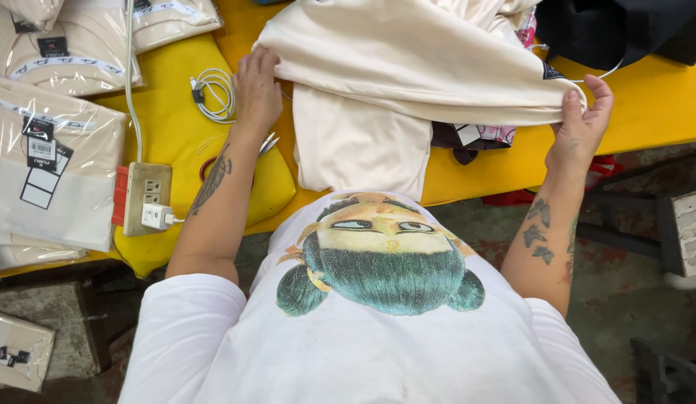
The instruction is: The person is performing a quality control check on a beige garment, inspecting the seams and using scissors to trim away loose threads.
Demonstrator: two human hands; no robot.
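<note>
I judge the fold half done: my left hand presses flat and my right hand pinches the cream garment, bagged ones stacked aside.

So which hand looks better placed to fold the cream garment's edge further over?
Probably the right hand: it pinches the corner of the cream fabric garment between thumb and fingers, while the left hand lies flat on the opposite edge, pinning it.
</note>
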